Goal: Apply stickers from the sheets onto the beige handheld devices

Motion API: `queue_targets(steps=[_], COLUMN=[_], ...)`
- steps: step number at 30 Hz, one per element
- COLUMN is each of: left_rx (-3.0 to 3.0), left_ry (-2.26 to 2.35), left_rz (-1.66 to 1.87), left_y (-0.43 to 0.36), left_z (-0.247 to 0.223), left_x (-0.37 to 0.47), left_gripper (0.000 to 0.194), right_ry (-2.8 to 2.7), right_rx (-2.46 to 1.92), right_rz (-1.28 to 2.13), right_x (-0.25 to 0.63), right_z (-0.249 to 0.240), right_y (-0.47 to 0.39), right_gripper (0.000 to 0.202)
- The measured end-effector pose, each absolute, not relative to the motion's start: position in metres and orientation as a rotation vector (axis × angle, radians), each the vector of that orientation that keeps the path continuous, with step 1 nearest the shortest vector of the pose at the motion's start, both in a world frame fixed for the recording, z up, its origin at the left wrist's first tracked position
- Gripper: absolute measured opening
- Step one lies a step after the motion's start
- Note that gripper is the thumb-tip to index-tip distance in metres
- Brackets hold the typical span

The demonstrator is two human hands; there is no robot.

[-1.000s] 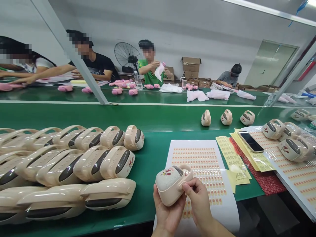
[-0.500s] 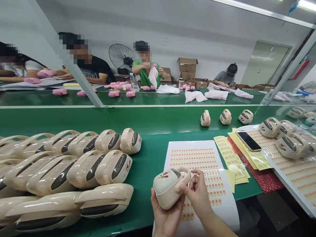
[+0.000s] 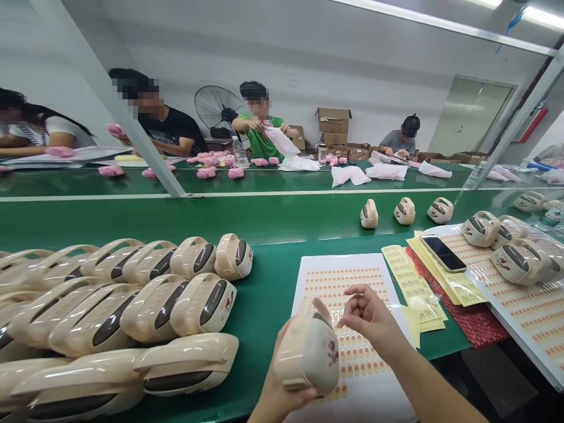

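My left hand (image 3: 282, 393) grips a beige handled case (image 3: 311, 346) from below, tilted so its flower-printed side faces right. My right hand (image 3: 370, 317) hovers just right of the case, off it, thumb and forefinger pinched close; whether a sticker is between them is too small to tell. Under both hands lies a white sticker sheet (image 3: 352, 282) with rows of small orange labels.
Rows of beige cases (image 3: 132, 305) crowd the green bench at left. Three cases (image 3: 404, 210) stand on the conveyor belt. A phone (image 3: 444, 253) rests on yellow label sheets (image 3: 414, 282); more cases (image 3: 506, 241) sit on another sheet at right. Several people work at the far table.
My left hand turned the case so its printed side faces right. My right hand let go of the handle and lifted away to the right.
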State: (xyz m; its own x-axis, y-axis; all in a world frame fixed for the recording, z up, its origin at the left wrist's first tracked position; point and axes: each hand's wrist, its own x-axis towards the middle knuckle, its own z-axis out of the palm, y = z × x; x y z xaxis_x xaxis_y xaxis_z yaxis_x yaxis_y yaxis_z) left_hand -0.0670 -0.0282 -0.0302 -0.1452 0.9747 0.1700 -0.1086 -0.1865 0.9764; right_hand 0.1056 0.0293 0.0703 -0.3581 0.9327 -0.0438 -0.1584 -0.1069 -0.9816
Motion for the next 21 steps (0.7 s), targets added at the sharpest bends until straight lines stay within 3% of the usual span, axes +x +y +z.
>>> queue_targets(steps=[2, 8, 21], left_rx=[1.464, 1.956, 1.977], left_ry=[1.181, 1.196, 1.097], left_rz=[1.477, 1.319, 1.319], left_y=[-0.030, -0.028, -0.028], left_z=[-0.027, -0.016, 0.001], left_x=[-0.073, -0.078, -0.077], left_gripper=[0.099, 0.102, 0.101], right_ry=[-1.355, -1.439, -1.754], right_rx=[-0.901, -0.923, -1.069], right_rz=[1.695, 1.720, 1.444], right_x=[0.099, 0.088, 0.091], right_z=[0.078, 0.078, 0.078], right_y=[0.026, 0.016, 0.010], right_gripper=[0.040, 0.034, 0.024])
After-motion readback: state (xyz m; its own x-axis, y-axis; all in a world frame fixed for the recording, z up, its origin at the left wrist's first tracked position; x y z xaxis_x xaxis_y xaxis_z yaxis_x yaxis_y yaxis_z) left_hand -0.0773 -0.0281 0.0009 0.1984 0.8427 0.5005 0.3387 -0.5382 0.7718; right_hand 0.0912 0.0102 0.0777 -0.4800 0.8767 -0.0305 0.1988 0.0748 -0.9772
